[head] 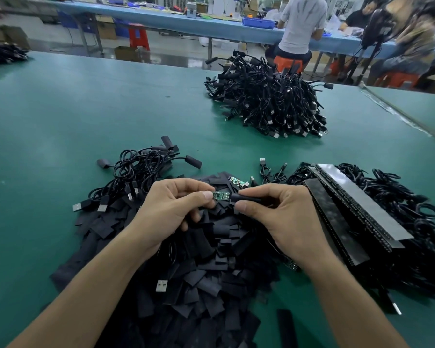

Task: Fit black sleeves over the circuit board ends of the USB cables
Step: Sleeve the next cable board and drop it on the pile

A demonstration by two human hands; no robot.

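Small green circuit board (221,195) is held above the heap of flat black sleeves (199,262). Our left hand (171,205) pinches it with curled fingers; our right hand (274,213) pinches a black tube sleeve (245,198) just beside its tip. We think the sleeve must slide on next, lined up straight.

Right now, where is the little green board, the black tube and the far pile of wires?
green board (221,195): head view, middle of its green face.
black tube (236,197): head view, near its open end.
far pile of wires (269,101): head view, middle of the heap.
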